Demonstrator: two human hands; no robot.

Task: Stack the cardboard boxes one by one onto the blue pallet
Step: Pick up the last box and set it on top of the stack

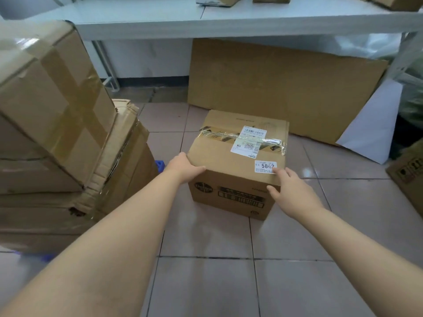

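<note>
Left hand (pixel 183 167) lies flat on the taped box's (pixel 238 156) top-left corner, right hand (pixel 289 191) spread at its front-right corner, neither gripping, so lifting now could tip it onto the floor tiles (pixel 206 282).

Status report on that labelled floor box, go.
Left hand on the box's near-left top corner, right hand at near-right corner, open. Cardboard box on floor tiles, not lifted. Stacked boxes on blue pallet at left; path clear.

Even, soft indoor light, glare on glossy floor tiles (pixel 286 236), wide-angle bending and blur at edges.

Cardboard box (pixel 238 161) on tiled floor (pixel 297 282)
</note>
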